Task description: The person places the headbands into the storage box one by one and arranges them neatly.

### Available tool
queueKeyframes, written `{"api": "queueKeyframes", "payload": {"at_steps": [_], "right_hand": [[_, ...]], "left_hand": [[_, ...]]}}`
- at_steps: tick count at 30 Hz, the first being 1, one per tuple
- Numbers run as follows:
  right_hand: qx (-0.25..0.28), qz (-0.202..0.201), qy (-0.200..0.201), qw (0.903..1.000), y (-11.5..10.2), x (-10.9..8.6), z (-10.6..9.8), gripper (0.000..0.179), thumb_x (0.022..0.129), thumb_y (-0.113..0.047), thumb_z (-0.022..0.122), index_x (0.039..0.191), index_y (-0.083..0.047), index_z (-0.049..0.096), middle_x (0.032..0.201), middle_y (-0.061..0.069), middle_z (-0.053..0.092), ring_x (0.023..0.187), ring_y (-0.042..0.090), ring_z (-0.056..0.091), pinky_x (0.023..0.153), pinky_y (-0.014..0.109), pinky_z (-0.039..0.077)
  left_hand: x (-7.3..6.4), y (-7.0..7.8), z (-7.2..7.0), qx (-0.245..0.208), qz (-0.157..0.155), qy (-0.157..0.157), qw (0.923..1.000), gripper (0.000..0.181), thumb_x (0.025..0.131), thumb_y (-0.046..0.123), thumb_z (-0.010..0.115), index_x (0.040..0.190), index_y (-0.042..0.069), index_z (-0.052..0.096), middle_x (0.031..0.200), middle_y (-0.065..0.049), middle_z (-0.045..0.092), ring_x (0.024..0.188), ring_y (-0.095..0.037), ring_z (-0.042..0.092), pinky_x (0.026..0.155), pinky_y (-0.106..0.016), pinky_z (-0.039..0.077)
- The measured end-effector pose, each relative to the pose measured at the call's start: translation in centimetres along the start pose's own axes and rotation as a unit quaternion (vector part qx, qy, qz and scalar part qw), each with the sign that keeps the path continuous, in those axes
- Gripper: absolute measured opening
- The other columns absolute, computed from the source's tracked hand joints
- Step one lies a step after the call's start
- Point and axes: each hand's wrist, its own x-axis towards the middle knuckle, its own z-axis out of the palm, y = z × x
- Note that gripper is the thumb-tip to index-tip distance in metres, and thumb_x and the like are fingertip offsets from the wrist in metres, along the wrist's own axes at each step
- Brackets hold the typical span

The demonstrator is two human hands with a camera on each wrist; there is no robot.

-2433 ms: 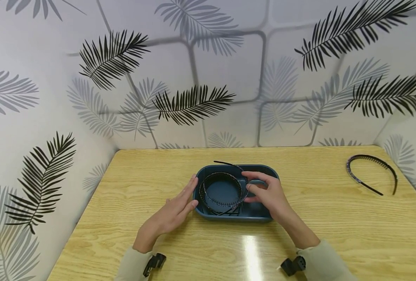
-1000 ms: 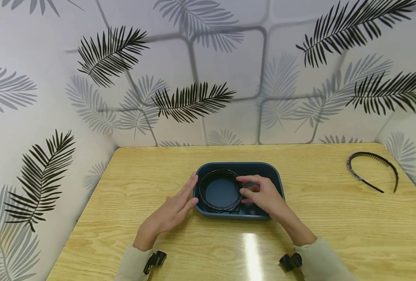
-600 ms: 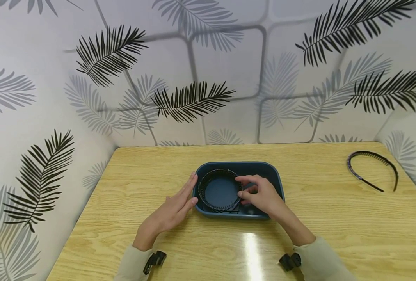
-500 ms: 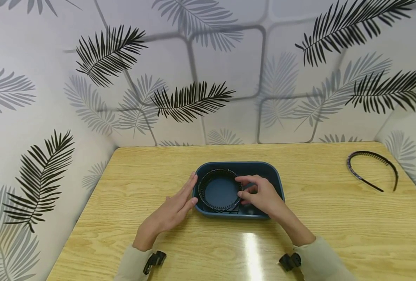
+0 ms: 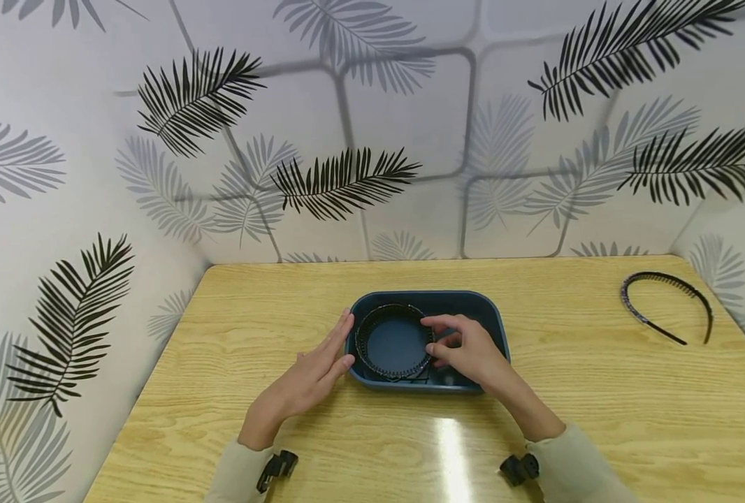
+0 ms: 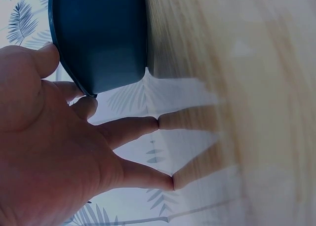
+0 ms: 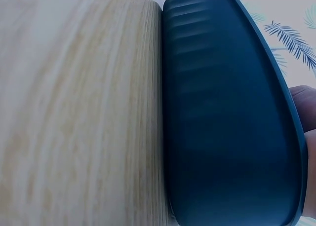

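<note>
A dark blue rectangular bin (image 5: 460,388) sits on the table, with toothed black headbands (image 5: 385,372) nested in a ring in its left half. The thumb and index finger of my right hand (image 5: 473,353) pinch the ring's right edge, inside the bin. My left hand (image 5: 312,377) rests against the bin's left end with fingers fairly straight. In the left wrist view the thumb of this hand (image 6: 59,152) lies at the rim, and two fingertips touch the table. The right wrist view shows mostly the bin's outer wall (image 7: 227,112), which hides most of the right hand (image 7: 308,107).
Another black toothed headband (image 5: 626,300) with a patterned side lies on the wooden table (image 5: 253,300) at the far right. A leaf-patterned wall (image 5: 410,209) stands right behind the table. Glare marks the tabletop in front of the bin.
About two seconds ago a headband's end stuck out over the bin's back rim; my right hand has since brought it down into the ring. Over the last half second both hands stay still.
</note>
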Motion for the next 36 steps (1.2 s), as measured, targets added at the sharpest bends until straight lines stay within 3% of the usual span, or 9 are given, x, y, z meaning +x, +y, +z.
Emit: {"api": "queueKeyframes", "payload": {"at_steps": [12, 19, 29, 36], "right_hand": [[0.015, -0.018, 0.011, 0.9997, 0.0, 0.1, -0.1, 0.042, 0.095, 0.007, 0.067, 0.136, 0.005, 0.062, 0.119, 0.028, 0.057, 0.087, 0.031, 0.070, 0.073, 0.041, 0.061], [0.031, -0.009, 0.032, 0.9989, 0.2, 0.0, -0.3, 0.039, 0.095, 0.008, 0.065, 0.133, 0.002, 0.065, 0.119, 0.025, 0.061, 0.089, 0.030, 0.070, 0.076, 0.041, 0.061], [0.072, -0.065, 0.040, 0.9945, -0.1, -0.3, -1.5, 0.036, 0.096, 0.009, 0.065, 0.132, 0.007, 0.064, 0.125, 0.032, 0.058, 0.100, 0.041, 0.068, 0.078, 0.040, 0.061], [0.068, -0.075, 0.047, 0.9937, -0.5, -1.4, -3.5, 0.038, 0.097, 0.002, 0.067, 0.134, 0.007, 0.062, 0.133, 0.032, 0.056, 0.101, 0.028, 0.068, 0.080, 0.036, 0.060]], "left_hand": [[0.0, -0.2, -0.1, -0.005, -0.005, -0.003, 1.0000, 0.067, 0.113, 0.039, 0.037, 0.167, 0.020, 0.002, 0.172, 0.002, -0.005, 0.156, -0.028, 0.011, 0.100, -0.088, 0.006], [0.0, -0.3, 0.1, -0.001, -0.004, -0.002, 1.0000, 0.067, 0.113, 0.039, 0.037, 0.167, 0.021, 0.002, 0.172, 0.004, -0.005, 0.155, -0.029, 0.013, 0.100, -0.088, 0.006], [0.0, -0.2, 0.0, -0.001, -0.005, -0.002, 1.0000, 0.068, 0.113, 0.040, 0.037, 0.167, 0.020, 0.002, 0.173, 0.001, -0.003, 0.155, -0.030, 0.014, 0.099, -0.089, 0.007], [0.1, -0.2, -0.1, 0.006, -0.006, -0.003, 1.0000, 0.068, 0.113, 0.039, 0.038, 0.167, 0.020, 0.002, 0.173, 0.000, -0.003, 0.155, -0.031, 0.014, 0.099, -0.089, 0.008]]}}
